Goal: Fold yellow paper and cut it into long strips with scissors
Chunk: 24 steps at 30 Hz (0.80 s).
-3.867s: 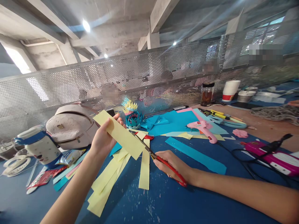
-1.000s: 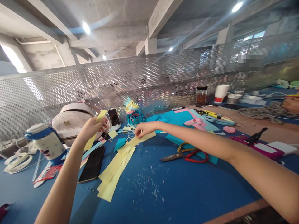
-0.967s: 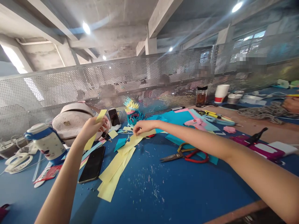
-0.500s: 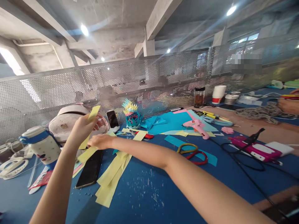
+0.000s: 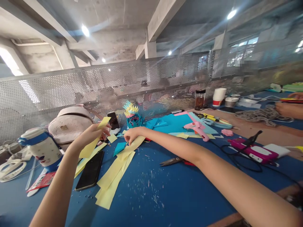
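Observation:
My left hand [image 5: 91, 135] is raised above the blue table [image 5: 165, 195] and pinches a yellow paper strip [image 5: 88, 148] that slants down to the left. My right hand [image 5: 130, 135] reaches across and grips the top end of another yellow strip [image 5: 131, 146] lying on a fan of several yellow strips [image 5: 111, 181]. A black phone [image 5: 90, 170] lies face up under my left hand. The red-handled scissors [image 5: 171, 161] lie on the table, partly hidden by my right forearm. A teal and yellow paper flower [image 5: 133, 117] stands behind my right hand.
A pale backpack [image 5: 69, 124], a second phone [image 5: 114, 120] and a blue-banded mug [image 5: 41, 148] stand at left. A pink glue gun [image 5: 196, 129], cyan sheets [image 5: 175, 123], a pink device with black cable [image 5: 254, 153], cups and a jar [image 5: 199, 99] lie right. Another person's hand [image 5: 287, 108] works far right. A perforated metal screen [image 5: 151, 82] backs the table.
The scissors were set down earlier. In the last second my right hand swung left toward my left hand, then came back and took hold of a strip on the pile; the left hand stayed up.

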Each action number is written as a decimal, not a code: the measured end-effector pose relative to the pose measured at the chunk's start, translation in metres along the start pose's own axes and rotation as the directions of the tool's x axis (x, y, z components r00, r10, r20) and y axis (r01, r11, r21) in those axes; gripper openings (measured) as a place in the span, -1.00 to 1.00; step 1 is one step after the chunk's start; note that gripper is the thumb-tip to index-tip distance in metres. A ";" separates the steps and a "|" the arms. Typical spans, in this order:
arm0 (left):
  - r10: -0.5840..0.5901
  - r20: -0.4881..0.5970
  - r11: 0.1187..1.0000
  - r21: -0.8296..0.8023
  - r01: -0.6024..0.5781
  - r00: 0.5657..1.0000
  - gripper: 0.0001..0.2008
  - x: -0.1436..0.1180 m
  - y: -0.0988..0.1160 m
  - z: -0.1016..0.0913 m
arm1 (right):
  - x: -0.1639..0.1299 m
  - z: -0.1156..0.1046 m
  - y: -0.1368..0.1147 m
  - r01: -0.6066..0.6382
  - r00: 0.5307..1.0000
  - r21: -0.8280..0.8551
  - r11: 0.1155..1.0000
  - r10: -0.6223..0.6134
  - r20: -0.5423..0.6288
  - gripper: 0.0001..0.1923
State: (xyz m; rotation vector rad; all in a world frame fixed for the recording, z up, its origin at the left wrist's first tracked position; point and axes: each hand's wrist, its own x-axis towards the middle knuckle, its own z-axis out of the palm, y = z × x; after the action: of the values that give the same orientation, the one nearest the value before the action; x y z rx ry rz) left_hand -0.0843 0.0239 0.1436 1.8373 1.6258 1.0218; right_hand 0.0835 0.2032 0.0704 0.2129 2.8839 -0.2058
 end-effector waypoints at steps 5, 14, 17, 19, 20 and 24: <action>-0.043 0.086 0.996 -0.074 0.049 0.995 -0.57 0.003 -0.005 0.008 | -0.017 0.021 0.020 -0.071 0.995 -0.038 0.997 0.073 0.062 -0.71; -0.074 0.051 0.994 -0.072 0.078 0.996 -0.65 -0.001 -0.001 0.007 | -0.015 -0.005 -0.010 0.093 0.995 0.049 0.994 -0.095 0.043 -0.86; -0.046 0.039 0.998 -0.034 0.047 0.998 -0.62 0.001 -0.002 0.007 | 0.003 -0.004 -0.038 0.176 0.981 0.095 0.980 -0.183 0.071 -0.98; -0.036 0.031 0.999 -0.021 0.037 0.999 -0.62 0.002 -0.003 0.007 | 0.018 0.003 -0.056 0.225 0.967 0.122 0.967 -0.237 0.096 -0.91; -0.035 0.030 0.999 -0.018 0.035 0.999 -0.63 0.002 -0.004 0.007 | 0.024 0.007 -0.064 0.240 0.961 0.134 0.961 -0.255 0.104 -0.89; -0.045 0.015 0.999 -0.018 0.045 0.999 -0.69 0.001 -0.007 0.006 | 0.038 0.019 -0.079 0.228 0.960 0.152 0.962 -0.248 0.128 -0.66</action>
State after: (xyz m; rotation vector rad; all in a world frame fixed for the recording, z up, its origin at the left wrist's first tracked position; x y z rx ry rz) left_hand -0.0835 0.0271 0.1351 1.7842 1.6362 0.9984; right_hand 0.0384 0.1275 0.0519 -0.1237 2.7446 -0.4428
